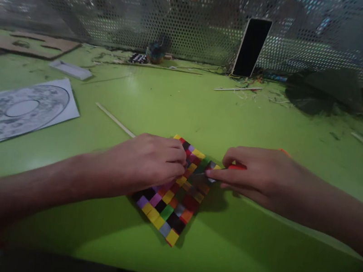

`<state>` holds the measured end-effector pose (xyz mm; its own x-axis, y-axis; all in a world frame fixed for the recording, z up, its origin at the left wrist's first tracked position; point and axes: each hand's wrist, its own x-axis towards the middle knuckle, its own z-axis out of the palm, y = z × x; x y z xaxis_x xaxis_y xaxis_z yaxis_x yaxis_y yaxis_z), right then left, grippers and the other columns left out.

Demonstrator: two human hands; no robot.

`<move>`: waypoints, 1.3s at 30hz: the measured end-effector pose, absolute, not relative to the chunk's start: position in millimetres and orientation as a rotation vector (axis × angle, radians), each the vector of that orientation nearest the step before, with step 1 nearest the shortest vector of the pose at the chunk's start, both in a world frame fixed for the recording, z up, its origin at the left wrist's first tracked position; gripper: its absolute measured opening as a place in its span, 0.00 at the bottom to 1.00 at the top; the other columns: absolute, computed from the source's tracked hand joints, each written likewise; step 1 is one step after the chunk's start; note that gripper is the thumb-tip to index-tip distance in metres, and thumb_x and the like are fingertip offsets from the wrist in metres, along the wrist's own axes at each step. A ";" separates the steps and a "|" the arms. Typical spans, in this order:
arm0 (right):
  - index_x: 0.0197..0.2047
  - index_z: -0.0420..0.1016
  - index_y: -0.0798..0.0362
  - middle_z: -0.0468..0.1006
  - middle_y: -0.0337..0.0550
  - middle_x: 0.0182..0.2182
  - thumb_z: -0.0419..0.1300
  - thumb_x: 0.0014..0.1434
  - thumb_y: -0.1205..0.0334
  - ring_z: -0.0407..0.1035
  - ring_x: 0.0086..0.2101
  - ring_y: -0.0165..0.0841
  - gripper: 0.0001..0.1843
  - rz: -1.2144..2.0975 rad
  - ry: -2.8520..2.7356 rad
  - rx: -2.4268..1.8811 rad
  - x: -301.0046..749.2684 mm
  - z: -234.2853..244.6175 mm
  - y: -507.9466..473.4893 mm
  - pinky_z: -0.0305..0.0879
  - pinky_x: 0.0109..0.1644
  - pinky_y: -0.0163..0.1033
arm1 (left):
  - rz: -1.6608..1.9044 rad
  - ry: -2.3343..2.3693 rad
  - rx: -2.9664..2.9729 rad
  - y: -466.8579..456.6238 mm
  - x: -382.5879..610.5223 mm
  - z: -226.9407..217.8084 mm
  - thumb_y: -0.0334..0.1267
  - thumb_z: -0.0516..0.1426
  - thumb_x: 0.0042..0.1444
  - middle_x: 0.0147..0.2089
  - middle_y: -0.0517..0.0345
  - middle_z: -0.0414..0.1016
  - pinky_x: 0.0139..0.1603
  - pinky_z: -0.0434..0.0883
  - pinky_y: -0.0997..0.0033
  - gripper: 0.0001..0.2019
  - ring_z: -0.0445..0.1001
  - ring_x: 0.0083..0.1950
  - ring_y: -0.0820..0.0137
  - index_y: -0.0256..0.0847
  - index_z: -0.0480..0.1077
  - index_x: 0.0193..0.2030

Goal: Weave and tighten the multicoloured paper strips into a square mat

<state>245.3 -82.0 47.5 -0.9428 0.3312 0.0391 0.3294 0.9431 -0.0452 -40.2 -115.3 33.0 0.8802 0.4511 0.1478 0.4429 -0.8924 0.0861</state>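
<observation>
A checkered mat woven from coloured paper strips (168, 198) lies slanted on the green table, in yellow, black, purple, green, orange and grey. On its upper left part rests my left hand (159, 160), its fingers curled and pinched down on the weave; the fingertips are partly hidden. From the right comes my right hand (251, 172), closed around a red-handled tool (237, 167) with a thin metal blade. That blade reaches over the mat's right side, touching or just above it. Most of the handle is hidden in the hand, so its exact kind is unclear.
A pale thin stick (115, 119) lies beyond my left hand. Left is a paper with a printed ring (22, 108), with cut cardboard (27, 43) behind. A phone (252, 48) leans on the perforated metal screen (199, 24). A pen-like stick (237, 89) and scraps lie before it.
</observation>
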 end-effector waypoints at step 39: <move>0.58 0.76 0.47 0.76 0.45 0.34 0.51 0.72 0.66 0.64 0.31 0.33 0.18 -0.158 -2.913 -0.580 235.1 26.3 -105.0 0.46 0.31 0.39 | 0.390 0.775 3.027 -112.5 -39.6 14.0 0.31 0.50 0.70 0.49 0.47 0.79 0.51 0.71 0.61 0.12 0.73 0.48 0.63 0.37 0.75 0.49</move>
<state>235.1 -105.0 26.3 -0.9105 0.3706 0.1834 0.3883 0.9188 0.0710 -39.6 -112.5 14.0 0.8484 0.4721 0.2397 0.4739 -0.8789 0.0535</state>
